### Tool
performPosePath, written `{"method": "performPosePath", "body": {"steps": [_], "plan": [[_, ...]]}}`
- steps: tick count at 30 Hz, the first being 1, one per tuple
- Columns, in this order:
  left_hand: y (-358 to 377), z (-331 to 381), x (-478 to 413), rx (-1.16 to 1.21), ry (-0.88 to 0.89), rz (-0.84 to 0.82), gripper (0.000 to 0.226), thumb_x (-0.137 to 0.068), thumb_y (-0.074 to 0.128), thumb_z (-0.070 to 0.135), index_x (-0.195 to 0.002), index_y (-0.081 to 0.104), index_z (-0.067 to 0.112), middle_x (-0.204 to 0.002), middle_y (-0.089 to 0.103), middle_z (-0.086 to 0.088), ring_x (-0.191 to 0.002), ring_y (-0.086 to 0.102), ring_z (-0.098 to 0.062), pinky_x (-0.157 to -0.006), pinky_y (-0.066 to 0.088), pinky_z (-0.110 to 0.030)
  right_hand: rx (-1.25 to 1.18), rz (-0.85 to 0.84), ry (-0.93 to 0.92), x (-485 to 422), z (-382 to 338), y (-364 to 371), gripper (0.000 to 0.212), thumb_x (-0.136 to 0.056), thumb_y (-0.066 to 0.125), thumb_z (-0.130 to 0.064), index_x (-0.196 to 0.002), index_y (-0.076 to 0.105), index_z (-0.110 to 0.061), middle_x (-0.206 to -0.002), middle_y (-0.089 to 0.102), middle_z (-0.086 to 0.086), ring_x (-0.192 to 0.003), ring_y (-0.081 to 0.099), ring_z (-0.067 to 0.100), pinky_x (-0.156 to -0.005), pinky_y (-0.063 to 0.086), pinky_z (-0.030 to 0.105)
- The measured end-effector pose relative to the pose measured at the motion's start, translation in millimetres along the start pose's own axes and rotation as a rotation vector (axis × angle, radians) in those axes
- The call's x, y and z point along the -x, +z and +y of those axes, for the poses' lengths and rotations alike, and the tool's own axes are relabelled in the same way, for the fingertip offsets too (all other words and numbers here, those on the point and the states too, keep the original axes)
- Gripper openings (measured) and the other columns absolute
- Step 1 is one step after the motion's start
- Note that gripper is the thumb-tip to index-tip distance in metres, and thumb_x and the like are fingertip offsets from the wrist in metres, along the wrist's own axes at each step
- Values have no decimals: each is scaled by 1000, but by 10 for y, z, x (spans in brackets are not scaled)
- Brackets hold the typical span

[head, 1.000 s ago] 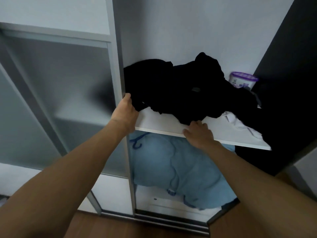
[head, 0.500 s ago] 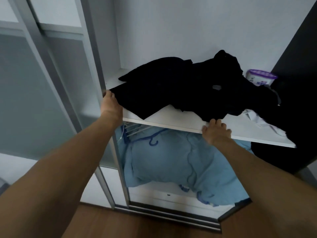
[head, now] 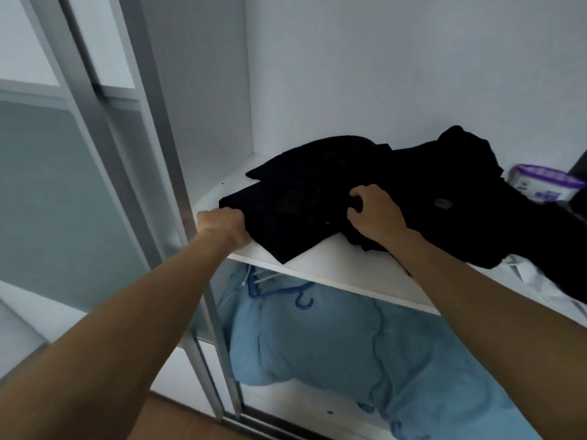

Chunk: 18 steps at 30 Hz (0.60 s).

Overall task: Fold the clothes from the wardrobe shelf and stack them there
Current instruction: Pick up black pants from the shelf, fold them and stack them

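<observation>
**Both hands on the black clothes**

The black clothes point(head: 317, 192) lie heaped across the wardrobe shelf point(head: 349, 271). The left hand point(head: 222, 227), arm outstretched, clutches a garment's edge at the front left corner. The right hand point(head: 374, 214), fingers curled, grips fabric mid-pile.

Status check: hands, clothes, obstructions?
Left hand grips black cloth pile at left edge; right hand grips its middle. Pile unfolded on white shelf. Purple-lidded tub beside it.
</observation>
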<state>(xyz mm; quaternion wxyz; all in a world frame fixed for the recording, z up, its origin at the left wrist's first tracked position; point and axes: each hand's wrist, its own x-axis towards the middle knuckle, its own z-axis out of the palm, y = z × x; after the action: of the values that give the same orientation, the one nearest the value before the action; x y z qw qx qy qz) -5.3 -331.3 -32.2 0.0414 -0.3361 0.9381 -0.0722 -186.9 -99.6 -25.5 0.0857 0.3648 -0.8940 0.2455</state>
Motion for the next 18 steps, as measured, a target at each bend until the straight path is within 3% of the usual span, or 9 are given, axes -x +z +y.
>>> {"method": "performPosePath", "body": {"steps": [2, 5, 8, 11, 14, 16, 18], "plan": [[25, 159, -122, 118, 38, 15, 25, -90, 52, 35, -107, 62, 19, -94, 52, 0, -95, 59, -26, -76, 40, -36, 96, -127, -107, -277, -15, 77, 58, -90, 64, -31, -143, 44, -19, -145, 43, 9, -126, 46, 29, -99, 47, 42], [-23, 321, -383, 248, 34, 37, 21, -90, 50, 36, -100, 60, 20, -102, 57, -1, -90, 56, -25, -75, 41, -35, 361, -285, -279, -591, -2, 250, 72, -90, 63, -38, -152, 28, -30, -155, 28, 5, -130, 41, 32, -103, 40, 50], [-174, 474, -672, 510, -27, -9, 23, -90, 46, 39, -82, 57, 20, -89, 63, -3, -89, 64, -28, -77, 51, -38, 541, -248, -373, -787, 2, 412, 57, -94, 58, -39, -148, 38, -34, -151, 36, 2, -126, 46, 29, -102, 36, 48], [-283, 632, -868, 1077, -174, -207, 38, -97, 46, 52, -103, 57, 16, -101, 63, -2, -90, 67, -25, -68, 60, -38, 396, -127, -492, -878, 64, 481, 25, -98, 50, -22, -115, 67, -26, -113, 64, -5, -105, 57, 21, -84, 35, 32], [-318, 719, -982, 1501, -330, -513, 63, -91, 51, 68, -123, 47, 14, -110, 59, -6, -100, 67, -36, -63, 61, -40, 91, -29, -615, -830, 211, 457, 25, -87, 54, 1, -91, 75, -12, -77, 66, 1, -78, 62, 24, -77, 47, 37], [-321, 795, -1076, 1632, -345, -610, 76, -83, 61, 70, -128, 44, 12, -118, 54, -9, -111, 60, -43, -69, 62, -46, 20, 8, -759, -736, 246, 411, 25, -81, 60, 7, -90, 77, -9, -74, 69, 3, -71, 64, 25, -70, 53, 42], [-328, 953, -1162, 1693, -359, -606, 71, -81, 68, 65, -119, 50, 8, -115, 56, -8, -105, 61, -36, -74, 60, -46, 35, -35, -897, -585, 226, 432, 30, -77, 66, 9, -94, 79, -12, -85, 75, 1, -81, 70, 25, -74, 55, 40]]}}
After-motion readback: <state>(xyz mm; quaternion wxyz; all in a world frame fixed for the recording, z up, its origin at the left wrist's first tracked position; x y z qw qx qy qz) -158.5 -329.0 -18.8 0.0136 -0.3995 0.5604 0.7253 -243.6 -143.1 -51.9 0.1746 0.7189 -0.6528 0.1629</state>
